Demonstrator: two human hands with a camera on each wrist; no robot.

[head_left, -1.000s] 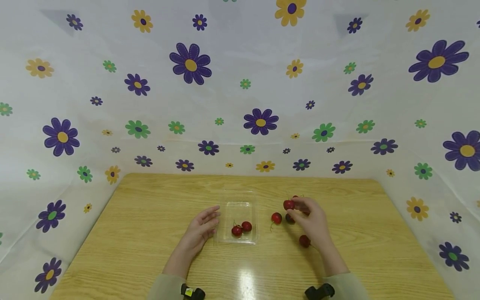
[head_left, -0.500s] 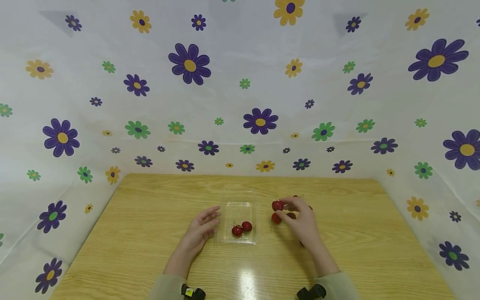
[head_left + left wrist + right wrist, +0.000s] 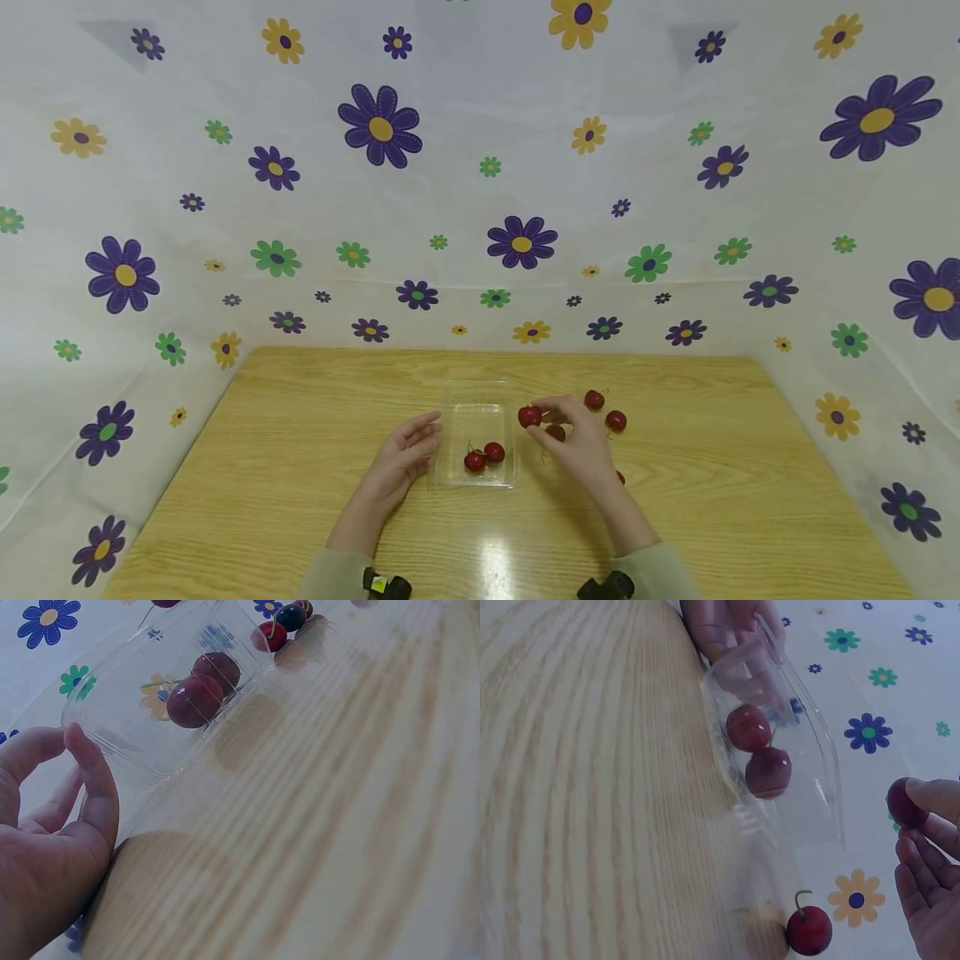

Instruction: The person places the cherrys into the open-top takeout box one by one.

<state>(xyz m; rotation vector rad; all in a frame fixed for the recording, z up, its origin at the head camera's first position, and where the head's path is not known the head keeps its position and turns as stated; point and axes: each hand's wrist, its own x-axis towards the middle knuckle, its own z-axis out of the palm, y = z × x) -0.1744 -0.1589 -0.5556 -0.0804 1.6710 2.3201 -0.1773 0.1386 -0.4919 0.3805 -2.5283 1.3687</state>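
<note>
A clear plastic box (image 3: pixel 477 423) stands on the table with two red cherries (image 3: pixel 196 700) inside, near its front. My left hand (image 3: pixel 397 462) is beside the box, its relaxed fingers at the left wall and rim. My right hand (image 3: pixel 585 446) pinches another cherry (image 3: pixel 529 417) between thumb and fingertips, just right of the box. In the right wrist view, that held cherry (image 3: pixel 907 803) is raised above the table level, apart from the box. A stemmed cherry (image 3: pixel 808 931) lies on the table below my right hand.
Several loose cherries lie to the right: one (image 3: pixel 594 400) at the back, one (image 3: pixel 617 420) nearby, and one (image 3: pixel 620 477) mostly hidden behind my right wrist. The wooden table (image 3: pixel 300 433) is enclosed by a flower-print cloth (image 3: pixel 442 200).
My right hand has moved left toward the box, carrying the pinched cherry and uncovering loose cherries behind it. The left hand, the box and its two cherries have stayed put.
</note>
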